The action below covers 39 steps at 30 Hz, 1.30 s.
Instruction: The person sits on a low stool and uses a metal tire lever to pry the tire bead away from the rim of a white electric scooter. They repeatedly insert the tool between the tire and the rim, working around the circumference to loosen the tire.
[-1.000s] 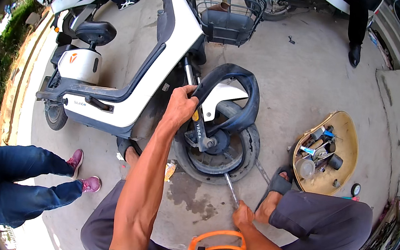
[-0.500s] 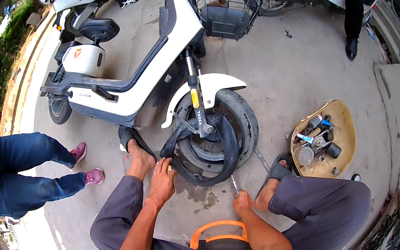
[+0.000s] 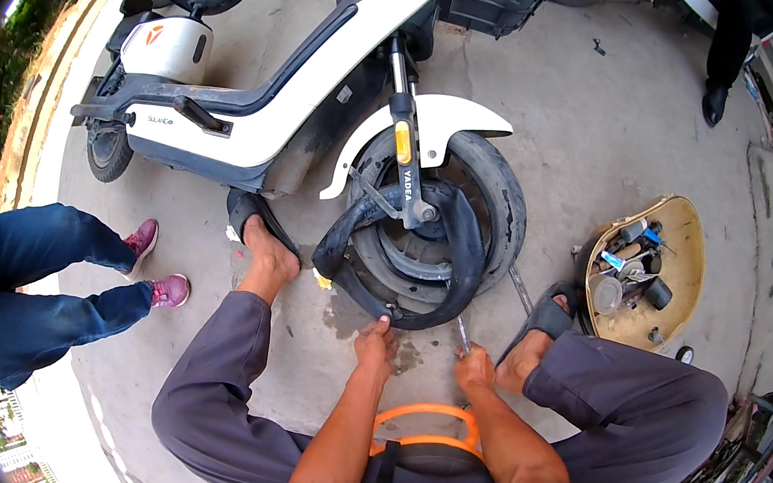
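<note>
Left hand (image 3: 376, 342) narrow, thumb and fingers pinching lower edge of tube (image 3: 469, 271). Right hand (image 3: 475, 370) wrapped round metal bar (image 3: 463, 333), bar's upper end up at the tube's underside. Tube black, limp, scuffed, slightly crumpled loop; hangs in front of wheel (image 3: 512, 204) at the fork's (image 3: 402, 108) lower end. Wheel sits under white fender (image 3: 464, 121). Edges: left foot (image 3: 268, 251) and right foot (image 3: 538, 342) flank the work; second bar (image 3: 521, 289) on concrete (image 3: 615, 106) between wheel and right foot; tub (image 3: 684, 278) of tools just beyond that foot. Concrete stretches past wheel's far side.
</note>
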Each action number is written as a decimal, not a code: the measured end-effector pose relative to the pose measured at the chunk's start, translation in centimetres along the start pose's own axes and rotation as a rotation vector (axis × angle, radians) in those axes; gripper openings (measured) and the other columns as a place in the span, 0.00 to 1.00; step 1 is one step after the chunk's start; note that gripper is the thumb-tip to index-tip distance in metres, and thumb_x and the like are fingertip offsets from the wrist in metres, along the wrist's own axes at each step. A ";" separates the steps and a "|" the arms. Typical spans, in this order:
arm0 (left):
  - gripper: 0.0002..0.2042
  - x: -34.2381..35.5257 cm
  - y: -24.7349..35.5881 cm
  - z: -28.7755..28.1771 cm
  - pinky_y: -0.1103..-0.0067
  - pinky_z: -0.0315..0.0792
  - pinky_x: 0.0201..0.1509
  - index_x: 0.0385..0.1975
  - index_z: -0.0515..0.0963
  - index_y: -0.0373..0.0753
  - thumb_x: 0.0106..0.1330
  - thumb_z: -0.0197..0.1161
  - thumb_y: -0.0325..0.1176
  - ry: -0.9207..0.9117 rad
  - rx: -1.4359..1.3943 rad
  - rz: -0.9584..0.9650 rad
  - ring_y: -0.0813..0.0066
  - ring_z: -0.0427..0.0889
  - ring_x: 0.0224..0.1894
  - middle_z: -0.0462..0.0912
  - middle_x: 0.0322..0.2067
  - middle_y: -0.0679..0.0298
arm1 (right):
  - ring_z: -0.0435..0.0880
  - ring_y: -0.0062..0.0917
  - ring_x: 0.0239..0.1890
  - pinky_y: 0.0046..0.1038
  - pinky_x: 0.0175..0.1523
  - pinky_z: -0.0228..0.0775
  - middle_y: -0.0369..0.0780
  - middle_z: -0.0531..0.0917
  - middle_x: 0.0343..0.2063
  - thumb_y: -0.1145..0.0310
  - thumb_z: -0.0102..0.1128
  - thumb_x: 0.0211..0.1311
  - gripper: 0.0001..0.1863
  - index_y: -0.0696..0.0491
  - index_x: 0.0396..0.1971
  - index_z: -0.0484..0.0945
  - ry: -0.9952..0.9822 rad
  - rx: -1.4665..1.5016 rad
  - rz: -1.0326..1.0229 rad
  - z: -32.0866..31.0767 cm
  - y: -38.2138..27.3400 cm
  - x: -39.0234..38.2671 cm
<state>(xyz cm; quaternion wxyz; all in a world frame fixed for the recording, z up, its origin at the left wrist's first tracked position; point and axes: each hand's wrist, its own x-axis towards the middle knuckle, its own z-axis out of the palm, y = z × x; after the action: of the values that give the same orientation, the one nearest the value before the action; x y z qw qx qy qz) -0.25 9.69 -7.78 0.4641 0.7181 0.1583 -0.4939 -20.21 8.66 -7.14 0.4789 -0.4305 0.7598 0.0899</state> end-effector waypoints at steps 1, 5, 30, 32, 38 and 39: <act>0.11 0.3 1.0 0.9 0.74 0.72 0.40 0.40 0.75 0.43 0.64 0.69 0.35 -0.003 -0.046 -0.152 0.76 0.73 0.30 0.75 0.29 0.70 | 0.82 0.48 0.50 0.44 0.54 0.72 0.51 0.85 0.43 0.62 0.55 0.64 0.12 0.46 0.43 0.83 -0.005 -0.029 0.009 -0.2 -0.1 0.1; 0.05 1.3 1.6 2.0 0.75 0.73 0.39 0.37 0.77 0.42 0.66 0.65 0.32 -0.075 -0.028 -0.322 0.74 0.76 0.32 0.77 0.30 0.68 | 0.82 0.49 0.50 0.46 0.53 0.72 0.52 0.84 0.43 0.58 0.56 0.66 0.14 0.46 0.46 0.82 -0.008 -0.065 -0.016 0.4 1.1 1.1; 0.19 -2.7 -0.9 2.2 0.72 0.76 0.55 0.56 0.75 0.44 0.65 0.66 0.28 -0.604 -0.595 -0.329 0.73 0.81 0.48 0.82 0.47 0.67 | 0.82 0.50 0.51 0.44 0.55 0.72 0.53 0.85 0.44 0.59 0.57 0.63 0.15 0.48 0.44 0.84 -0.008 -0.027 0.039 -0.7 -0.8 0.0; 0.18 -3.0 -1.4 2.7 0.72 0.77 0.53 0.54 0.76 0.42 0.64 0.67 0.26 -0.548 -0.581 -0.310 0.72 0.81 0.48 0.82 0.44 0.65 | 0.82 0.50 0.51 0.43 0.55 0.72 0.53 0.85 0.44 0.61 0.57 0.62 0.13 0.48 0.43 0.84 -0.021 -0.046 0.061 -0.8 -1.2 -0.1; 0.13 -3.5 -1.8 7.0 0.70 0.81 0.49 0.45 0.74 0.33 0.62 0.67 0.19 -0.212 -0.423 -0.322 0.66 0.83 0.43 0.82 0.40 0.59 | 0.83 0.48 0.48 0.44 0.53 0.74 0.50 0.86 0.41 0.64 0.59 0.58 0.12 0.46 0.41 0.83 0.047 -0.066 0.029 0.3 -0.2 0.6; 0.11 -3.6 -1.6 8.0 0.71 0.81 0.47 0.42 0.74 0.32 0.62 0.68 0.19 -0.112 -0.387 -0.317 0.65 0.83 0.42 0.82 0.39 0.58 | 0.83 0.48 0.48 0.44 0.53 0.74 0.50 0.86 0.41 0.64 0.59 0.58 0.12 0.46 0.41 0.83 0.049 -0.068 0.031 0.3 -0.1 0.7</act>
<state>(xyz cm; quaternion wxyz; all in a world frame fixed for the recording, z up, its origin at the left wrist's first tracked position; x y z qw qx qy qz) -7.49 4.77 -6.20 0.5176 0.5537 0.3345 -0.5600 -20.08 8.37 -7.80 0.4440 -0.4367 0.7743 0.1124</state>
